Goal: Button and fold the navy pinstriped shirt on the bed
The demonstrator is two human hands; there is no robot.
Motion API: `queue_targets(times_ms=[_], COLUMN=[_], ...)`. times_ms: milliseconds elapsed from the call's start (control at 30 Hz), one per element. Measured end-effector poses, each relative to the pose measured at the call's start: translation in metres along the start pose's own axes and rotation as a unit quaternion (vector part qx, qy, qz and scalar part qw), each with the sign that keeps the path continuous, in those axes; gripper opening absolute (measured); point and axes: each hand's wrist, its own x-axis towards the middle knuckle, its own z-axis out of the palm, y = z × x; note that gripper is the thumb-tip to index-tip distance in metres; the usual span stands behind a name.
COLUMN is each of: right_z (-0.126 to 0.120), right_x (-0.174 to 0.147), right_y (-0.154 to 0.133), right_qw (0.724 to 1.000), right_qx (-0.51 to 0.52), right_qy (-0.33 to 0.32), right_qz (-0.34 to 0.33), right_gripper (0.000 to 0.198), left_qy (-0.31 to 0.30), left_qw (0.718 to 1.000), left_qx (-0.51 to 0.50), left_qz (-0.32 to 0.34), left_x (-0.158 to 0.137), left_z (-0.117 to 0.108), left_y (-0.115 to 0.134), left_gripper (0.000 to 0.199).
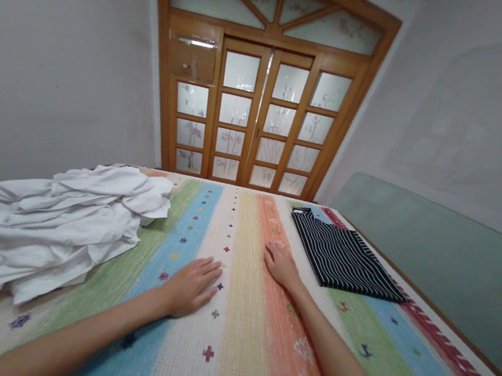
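Observation:
My left hand (194, 286) rests palm down on the striped bed cover (238, 329), fingers stretched out over the blue and cream bands. On the orange band lies my right hand (283, 266), flat, with its fingers extended and nothing in them. To its right is a folded black garment with thin white stripes (347, 254), lying flat and apart from the hand. A crumpled heap of white cloth (60, 217), which looks like clothing, spreads over the left side, away from my left hand.
A pale green headboard-like panel (438, 251) runs along the right edge, against the wall. Beyond the far edge stands a wooden door (256, 114) with frosted, patterned panes. Plain walls rise at left and right.

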Motion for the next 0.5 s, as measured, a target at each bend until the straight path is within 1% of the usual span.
queue_targets(times_ms=[67,167,233,267,333,400,467,500], right_z=[0.000,0.001,0.002,0.001,0.001,0.000,0.000,0.000], right_x=[0.000,0.001,0.001,0.002,0.002,0.002,0.002,0.002], right_y=[0.001,0.001,0.002,0.002,0.001,0.001,0.001,0.001], right_qw=[1.000,1.000,1.000,1.000,1.000,1.000,1.000,1.000], right_qx=[0.005,0.007,0.006,0.006,0.008,0.009,0.007,0.008], right_qy=[0.002,0.007,0.010,0.012,0.014,0.017,0.019,0.018], right_qz=[0.000,-0.003,-0.006,-0.007,-0.007,-0.005,-0.003,-0.002], right_gripper=[0.038,0.038,0.039,0.039,0.038,0.037,0.036,0.036], left_qy=[-0.007,-0.009,0.012,0.024,0.043,0.058,0.060,0.061], left_qw=[0.998,0.983,0.964,0.947,0.928,0.907,0.897,0.897], left_qx=[0.052,0.160,0.225,0.264,0.293,0.325,0.325,0.306], left_qz=[-0.026,-0.087,-0.144,-0.185,-0.224,-0.262,-0.294,-0.313], left_x=[0.001,0.003,0.001,-0.002,-0.013,-0.025,-0.035,-0.038], left_z=[-0.014,-0.048,-0.075,-0.088,-0.111,-0.129,-0.142,-0.149], left_y=[-0.020,-0.058,-0.085,-0.097,-0.119,-0.134,-0.141,-0.143], left_gripper=[0.045,0.034,0.030,0.028,0.028,0.028,0.030,0.031])
